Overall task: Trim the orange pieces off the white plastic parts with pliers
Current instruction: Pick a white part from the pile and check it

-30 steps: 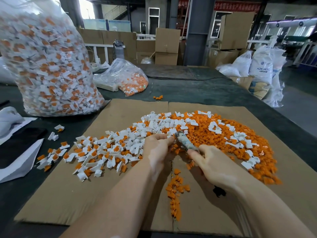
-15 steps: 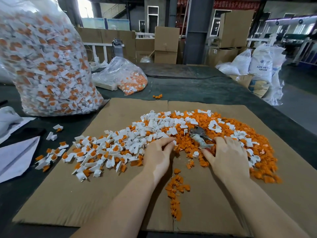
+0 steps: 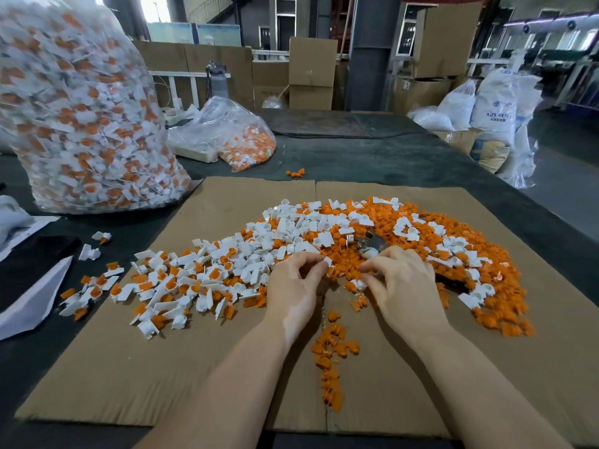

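A heap of white plastic parts (image 3: 259,254), many with orange pieces attached, spreads over the cardboard sheet (image 3: 162,367). To its right lies a pile of cut orange pieces (image 3: 405,222). My left hand (image 3: 296,283) pinches one white part (image 3: 328,261) between thumb and fingertips. Beside it, my right hand (image 3: 402,286) has its fingers curled and pinches a small white part (image 3: 361,285). The metal pliers (image 3: 372,244) lie on the orange pile, head showing just past my right fingers and handles hidden under that hand. I cannot tell whether that hand also grips the pliers.
A big clear bag of untrimmed parts (image 3: 81,124) stands at the back left, with a smaller bag (image 3: 227,137) behind the cardboard. A trail of orange scraps (image 3: 334,361) runs between my forearms. White sheets (image 3: 32,303) lie at the left table edge; boxes and sacks stand beyond.
My right hand lowered the pliers from the left hand's part onto the orange pile, then drew back toward my left hand and now pinches a small piece. My left hand stayed in place.
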Demonstrator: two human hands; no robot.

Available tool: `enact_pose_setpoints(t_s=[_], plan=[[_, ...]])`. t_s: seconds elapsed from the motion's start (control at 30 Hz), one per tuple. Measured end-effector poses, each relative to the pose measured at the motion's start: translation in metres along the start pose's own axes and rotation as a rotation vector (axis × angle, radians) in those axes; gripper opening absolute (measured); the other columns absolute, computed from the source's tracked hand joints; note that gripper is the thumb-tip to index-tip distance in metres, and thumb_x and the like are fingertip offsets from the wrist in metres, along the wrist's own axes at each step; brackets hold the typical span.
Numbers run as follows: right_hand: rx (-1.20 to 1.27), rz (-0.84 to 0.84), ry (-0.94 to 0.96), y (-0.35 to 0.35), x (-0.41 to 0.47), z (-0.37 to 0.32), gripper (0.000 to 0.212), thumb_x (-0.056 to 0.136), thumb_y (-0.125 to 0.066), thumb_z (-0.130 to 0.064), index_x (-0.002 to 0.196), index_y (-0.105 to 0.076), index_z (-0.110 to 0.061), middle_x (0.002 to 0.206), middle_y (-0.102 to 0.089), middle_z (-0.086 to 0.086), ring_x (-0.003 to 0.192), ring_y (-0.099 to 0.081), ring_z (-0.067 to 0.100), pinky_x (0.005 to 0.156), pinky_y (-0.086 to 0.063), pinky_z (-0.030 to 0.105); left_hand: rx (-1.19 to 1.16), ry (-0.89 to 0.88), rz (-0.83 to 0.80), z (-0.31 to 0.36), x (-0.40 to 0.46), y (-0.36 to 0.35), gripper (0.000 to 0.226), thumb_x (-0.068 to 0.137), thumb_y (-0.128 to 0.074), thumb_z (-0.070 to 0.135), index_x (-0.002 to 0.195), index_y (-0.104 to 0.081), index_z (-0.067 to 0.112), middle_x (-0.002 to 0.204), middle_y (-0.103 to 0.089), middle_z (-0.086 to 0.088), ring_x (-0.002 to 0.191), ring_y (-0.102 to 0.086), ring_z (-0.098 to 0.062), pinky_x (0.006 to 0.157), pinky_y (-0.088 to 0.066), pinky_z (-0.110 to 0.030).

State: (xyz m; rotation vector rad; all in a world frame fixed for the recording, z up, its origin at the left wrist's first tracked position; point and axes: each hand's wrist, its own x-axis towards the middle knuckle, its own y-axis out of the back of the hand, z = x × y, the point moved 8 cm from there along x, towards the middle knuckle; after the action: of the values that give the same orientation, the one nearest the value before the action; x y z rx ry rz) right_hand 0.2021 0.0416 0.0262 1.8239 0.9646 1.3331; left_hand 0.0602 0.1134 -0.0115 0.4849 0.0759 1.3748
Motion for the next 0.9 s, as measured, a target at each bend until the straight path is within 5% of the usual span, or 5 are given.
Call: enact_pose_setpoints(t_s=[0.13,0.27,0.5,0.67,0.9], plan=[[-0.121,-0.088,-0.055,-0.014,0.004,-0.004,0.026,0.087,-0.057,-0.047,0.099,-0.069,-0.028,0.108,-0.053,-0.007,0.106,-0.041,0.012,0.085,-0.025,0.033,0.006,-0.001,0.004,0.000,0.000,0.000,0.010,0.091,-0.060,0.026,0.096,-0.068,0.023,0.086,-0.062,0.015,0.084,-0.056,0.002,0.067,-0.037,-0.003],[-0.203,-0.148,-0.059,-0.022,0.007,-0.012,0.024,0.091,-0.053,-0.043,0.103,-0.066,-0.027,0.113,-0.051,-0.006,0.109,-0.039,0.015,0.087,-0.026,0.034,0.013,-0.001,-0.001,0.000,0.000,0.000,0.010,0.091,-0.059,0.026,0.096,-0.067,0.023,0.085,-0.061,0.017,0.081,-0.055,0.005,0.066,-0.036,0.002],[0.378,-0.290,0.114,-0.008,-0.003,-0.030,0.003,0.086,-0.063,-0.028,0.083,-0.064,-0.027,0.091,-0.046,-0.017,0.096,-0.041,0.004,0.087,-0.038,0.025,-0.013,-0.011,-0.015,0.003,-0.002,0.001,0.007,0.092,-0.058,0.025,0.092,-0.065,0.025,0.085,-0.064,0.012,0.084,-0.059,-0.004,0.073,-0.044,-0.014],[0.281,-0.416,0.255,-0.011,-0.017,-0.044,0.007,0.084,-0.065,-0.034,0.086,-0.068,-0.028,0.090,-0.044,-0.021,0.094,-0.038,0.003,0.090,-0.036,0.028,-0.020,-0.014,-0.029,0.005,-0.003,0.002,0.010,0.093,-0.057,0.023,0.095,-0.067,0.023,0.086,-0.063,0.014,0.085,-0.057,0.000,0.076,-0.043,-0.014],[0.313,0.022,0.128,0.009,-0.006,-0.030,0.012,0.081,-0.070,-0.017,0.093,-0.072,-0.017,0.091,-0.059,-0.005,0.092,-0.049,0.009,0.082,-0.041,0.025,-0.048,-0.001,-0.035,0.005,-0.003,0.000,0.012,0.091,-0.060,0.021,0.094,-0.071,0.018,0.080,-0.065,0.008,0.083,-0.062,-0.012,0.078,-0.049,-0.028]])
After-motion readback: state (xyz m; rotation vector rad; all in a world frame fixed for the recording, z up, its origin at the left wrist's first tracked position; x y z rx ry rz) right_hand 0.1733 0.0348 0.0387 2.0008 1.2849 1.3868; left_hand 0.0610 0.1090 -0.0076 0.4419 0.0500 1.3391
